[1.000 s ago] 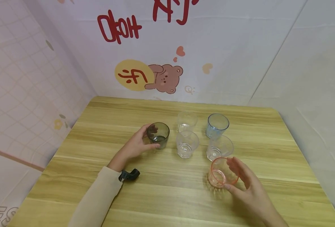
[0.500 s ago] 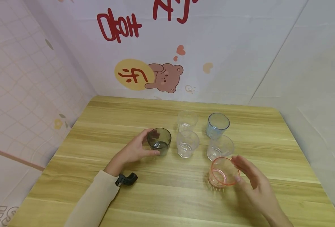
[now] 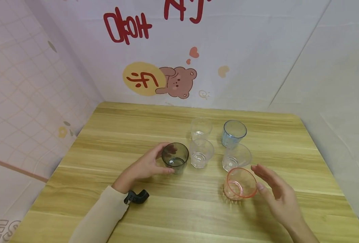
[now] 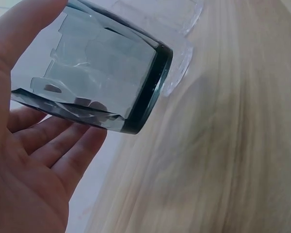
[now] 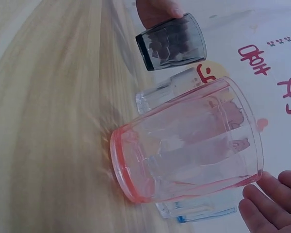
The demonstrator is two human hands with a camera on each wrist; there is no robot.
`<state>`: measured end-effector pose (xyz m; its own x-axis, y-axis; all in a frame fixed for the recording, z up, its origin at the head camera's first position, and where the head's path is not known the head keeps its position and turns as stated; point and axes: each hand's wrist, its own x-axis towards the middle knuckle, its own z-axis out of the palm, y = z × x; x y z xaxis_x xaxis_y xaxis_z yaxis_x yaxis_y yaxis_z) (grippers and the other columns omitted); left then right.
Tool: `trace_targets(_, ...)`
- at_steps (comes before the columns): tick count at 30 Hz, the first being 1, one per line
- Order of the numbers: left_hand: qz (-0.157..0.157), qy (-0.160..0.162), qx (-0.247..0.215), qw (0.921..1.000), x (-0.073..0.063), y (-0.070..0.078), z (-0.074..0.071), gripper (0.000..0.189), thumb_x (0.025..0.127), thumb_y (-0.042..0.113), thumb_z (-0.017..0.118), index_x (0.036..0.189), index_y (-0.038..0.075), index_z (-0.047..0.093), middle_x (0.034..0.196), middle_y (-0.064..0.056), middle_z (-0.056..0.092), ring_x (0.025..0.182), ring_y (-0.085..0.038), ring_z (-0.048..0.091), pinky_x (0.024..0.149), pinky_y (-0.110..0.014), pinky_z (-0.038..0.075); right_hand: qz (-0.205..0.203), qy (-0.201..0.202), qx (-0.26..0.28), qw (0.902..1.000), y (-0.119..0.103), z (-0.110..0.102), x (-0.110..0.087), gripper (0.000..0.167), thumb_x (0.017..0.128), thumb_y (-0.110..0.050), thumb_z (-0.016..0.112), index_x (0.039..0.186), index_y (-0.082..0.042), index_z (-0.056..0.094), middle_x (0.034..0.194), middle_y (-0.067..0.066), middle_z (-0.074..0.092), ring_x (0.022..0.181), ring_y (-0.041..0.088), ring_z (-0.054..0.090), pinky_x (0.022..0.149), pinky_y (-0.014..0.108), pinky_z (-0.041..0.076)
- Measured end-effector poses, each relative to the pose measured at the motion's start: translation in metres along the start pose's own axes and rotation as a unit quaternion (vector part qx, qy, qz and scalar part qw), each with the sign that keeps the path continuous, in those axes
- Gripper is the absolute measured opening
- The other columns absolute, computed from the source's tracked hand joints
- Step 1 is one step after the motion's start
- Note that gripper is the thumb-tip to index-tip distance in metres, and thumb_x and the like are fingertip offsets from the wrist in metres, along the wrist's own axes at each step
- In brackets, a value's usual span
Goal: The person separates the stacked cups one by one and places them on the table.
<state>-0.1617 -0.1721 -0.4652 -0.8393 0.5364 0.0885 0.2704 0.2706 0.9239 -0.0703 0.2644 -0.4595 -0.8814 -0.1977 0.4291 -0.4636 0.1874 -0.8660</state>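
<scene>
A smoky grey tumbler (image 3: 177,161) is in my left hand (image 3: 146,166), thumb on its near side and fingers round the far side. The left wrist view shows the same grey tumbler (image 4: 102,73) raised over the wood, its shadow below. An orange-rimmed tumbler (image 3: 239,185) stands upright on the table at front right. Beside it, my right hand (image 3: 281,199) has its fingers extended and the thumb tip right at the rim. In the right wrist view those fingers (image 5: 276,199) lie next to the mouth of the orange-rimmed tumbler (image 5: 184,145).
Two clear tumblers, a front one (image 3: 200,155) and a back one (image 3: 201,129), stand right of the grey tumbler. Another clear tumbler (image 3: 235,158) stands behind the orange-rimmed one, with a blue tumbler (image 3: 233,135) farther back. Walls border the wooden table (image 3: 131,125).
My left hand has brought the grey tumbler toward me and slightly right. My right hand has drawn back to the right from the orange-rimmed tumbler, which stays in place.
</scene>
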Motion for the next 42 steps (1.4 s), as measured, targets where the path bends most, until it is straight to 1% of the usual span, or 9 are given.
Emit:
trace_targets(3, 0.002, -0.01, 0.004, 0.9999, -0.001, 0.0, 0.004, 0.086, 0.085, 0.011, 0.093, 0.157, 0.007, 0.045, 0.151, -0.01, 0.061, 0.146, -0.028, 0.056, 0.122, -0.017, 0.039, -0.009, 0.014, 0.01, 0.9998, -0.001, 0.0, 0.001, 0.054, 0.095, 0.028, 0.051, 0.148, 0.02, 0.048, 0.146, 0.005, 0.07, 0.138, 0.007, 0.063, 0.114, 0.014, 0.047)
trace_targets(9, -0.005, -0.031, 0.002, 0.9995, -0.002, 0.002, 0.012, 0.087, 0.086, 0.016, 0.093, 0.158, 0.01, 0.045, 0.153, -0.008, 0.061, 0.147, -0.026, 0.055, 0.123, -0.017, 0.037, -0.081, 0.023, 0.067, 0.9942, 0.003, 0.001, 0.008, 0.054, 0.088, 0.035, 0.049, 0.142, 0.028, 0.047, 0.143, 0.015, 0.071, 0.138, 0.015, 0.065, 0.116, 0.017, 0.047)
trace_targets(11, -0.007, -0.038, -0.001, 0.9992, -0.003, 0.003, 0.015, 0.086, 0.087, 0.018, 0.093, 0.158, 0.011, 0.045, 0.154, -0.008, 0.06, 0.147, -0.025, 0.055, 0.125, -0.02, 0.037, -0.091, 0.021, 0.076, 0.9927, 0.004, 0.001, 0.009, 0.055, 0.087, 0.036, 0.049, 0.141, 0.028, 0.047, 0.143, 0.016, 0.071, 0.138, 0.016, 0.065, 0.116, 0.018, 0.048)
trace_targets(17, -0.015, -0.058, 0.0, 0.9982, -0.003, 0.007, 0.025, 0.087, 0.087, 0.019, 0.093, 0.158, 0.011, 0.043, 0.155, -0.007, 0.059, 0.147, -0.024, 0.053, 0.13, -0.038, 0.037, -0.096, 0.016, 0.081, 0.9919, 0.005, 0.001, 0.013, 0.055, 0.087, 0.036, 0.048, 0.142, 0.029, 0.046, 0.144, 0.017, 0.07, 0.139, 0.017, 0.065, 0.114, 0.017, 0.05)
trace_targets(19, -0.019, -0.064, 0.001, 0.9978, -0.002, 0.009, 0.029, 0.088, 0.086, 0.021, 0.094, 0.158, 0.011, 0.044, 0.155, -0.006, 0.06, 0.147, -0.023, 0.054, 0.13, -0.041, 0.037, -0.1, 0.014, 0.082, 0.9915, 0.005, 0.001, 0.014, 0.056, 0.087, 0.036, 0.047, 0.142, 0.029, 0.045, 0.145, 0.018, 0.069, 0.139, 0.018, 0.065, 0.115, 0.018, 0.049)
trace_targets(25, -0.006, -0.081, -0.007, 0.9966, -0.003, 0.014, 0.04, 0.09, 0.085, 0.02, 0.095, 0.159, 0.011, 0.043, 0.155, -0.007, 0.06, 0.147, -0.024, 0.055, 0.129, -0.038, 0.039, -0.112, 0.006, 0.088, 0.9899, 0.003, 0.003, 0.018, 0.054, 0.088, 0.036, 0.047, 0.142, 0.03, 0.045, 0.145, 0.02, 0.069, 0.139, 0.02, 0.065, 0.118, 0.021, 0.048)
trace_targets(32, 0.017, -0.089, -0.001, 0.9959, -0.002, 0.013, 0.051, 0.092, 0.085, 0.023, 0.095, 0.16, 0.014, 0.042, 0.155, -0.009, 0.06, 0.146, -0.02, 0.055, 0.128, -0.037, 0.042, -0.109, -0.001, 0.091, 0.9898, 0.002, 0.004, 0.021, 0.054, 0.088, 0.035, 0.047, 0.142, 0.03, 0.045, 0.144, 0.02, 0.069, 0.138, 0.02, 0.065, 0.119, 0.021, 0.047)
trace_targets(38, 0.021, -0.091, 0.007, 0.9956, 0.001, 0.014, 0.058, 0.091, 0.086, 0.025, 0.094, 0.16, 0.014, 0.042, 0.154, -0.006, 0.06, 0.145, -0.022, 0.056, 0.127, -0.039, 0.043, -0.106, -0.005, 0.097, 0.9896, 0.001, 0.006, 0.024, 0.054, 0.089, 0.034, 0.047, 0.142, 0.029, 0.045, 0.144, 0.021, 0.069, 0.139, 0.02, 0.065, 0.119, 0.022, 0.047)
trace_targets(42, 0.015, -0.088, 0.013, 0.996, 0.002, 0.014, 0.061, 0.092, 0.086, 0.026, 0.095, 0.16, 0.014, 0.042, 0.154, -0.004, 0.06, 0.146, -0.022, 0.056, 0.127, -0.039, 0.043, -0.107, -0.009, 0.097, 0.9895, 0.0, 0.008, 0.026, 0.055, 0.089, 0.034, 0.047, 0.143, 0.029, 0.045, 0.145, 0.022, 0.068, 0.139, 0.021, 0.065, 0.12, 0.023, 0.047)
